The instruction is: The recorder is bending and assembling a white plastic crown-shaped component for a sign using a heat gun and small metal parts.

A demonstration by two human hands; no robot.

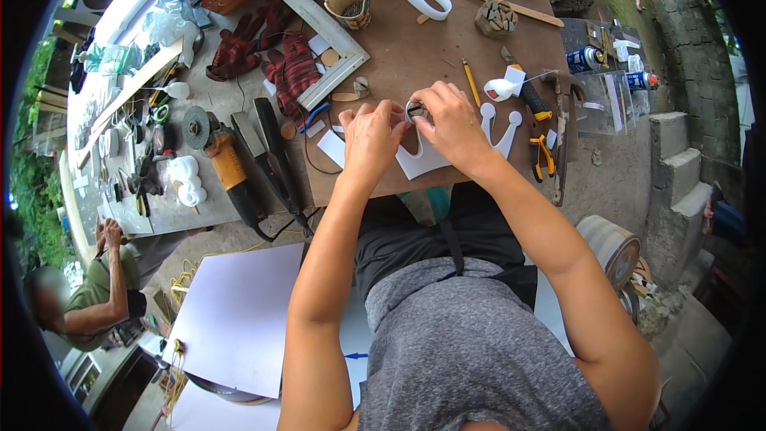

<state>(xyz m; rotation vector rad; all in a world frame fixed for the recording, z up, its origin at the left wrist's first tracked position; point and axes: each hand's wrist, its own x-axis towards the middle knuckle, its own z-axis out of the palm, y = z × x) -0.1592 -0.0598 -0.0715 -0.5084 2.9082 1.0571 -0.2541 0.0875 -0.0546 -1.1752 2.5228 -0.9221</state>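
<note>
At the table's near edge lies a white crown-shaped cutout (pixel 419 163), with slim points that end in round tips. My left hand (pixel 372 134) is closed, its fingertips pinching the cutout's upper left part. Close beside it, my right hand (pixel 456 124) is also closed, holding a small greyish rounded piece (pixel 416 112) against the cutout. What that piece is, I cannot make out; my fingers cover most of it. Two round tips of the cutout show right of my right hand. Near that hand lie a pencil (pixel 471 84), a white squeeze bottle (pixel 501 90) and a utility knife (pixel 530 96).
Orange-handled pliers (pixel 542 157) lie at the right table edge. On the left are an angle grinder (pixel 227 166), red-black gloves (pixel 294 72) and a metal square (pixel 339 72). A cup (pixel 349 5) and jar (pixel 495 18) stand farther back. Another person (pixel 100 295) is at far left.
</note>
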